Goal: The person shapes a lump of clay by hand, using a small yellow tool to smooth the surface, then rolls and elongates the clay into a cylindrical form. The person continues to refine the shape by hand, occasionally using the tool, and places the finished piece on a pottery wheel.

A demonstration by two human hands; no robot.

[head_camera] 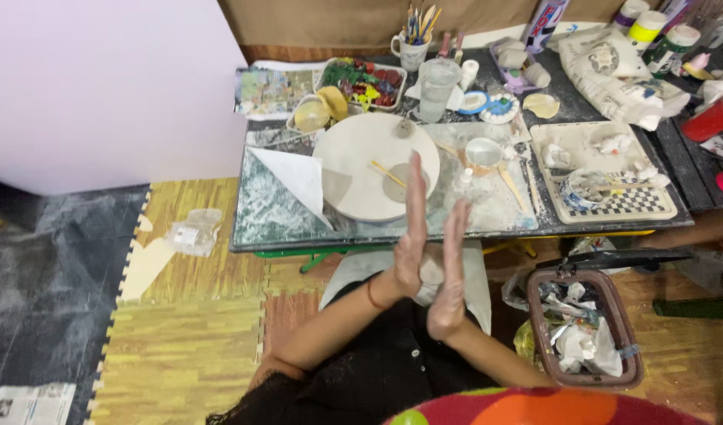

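Note:
My left hand (411,236) and my right hand (450,283) are held palm to palm with fingers straight, just in front of the table's near edge. A small lump of grey clay (432,272) is pressed between the palms. An orange bangle sits on my left wrist. Beyond the fingertips, a round white board (354,161) lies on the glass-topped table (275,216). On the board are a flat clay disc (396,186) and a thin wooden stick (387,173).
A small bowl (482,151), a glass of water (438,88), a mug of brushes (411,47) and a tray of coloured pieces (365,79) stand behind the board. A checkered tray (613,205) is at right. A brown waste basket (586,330) stands by my right arm.

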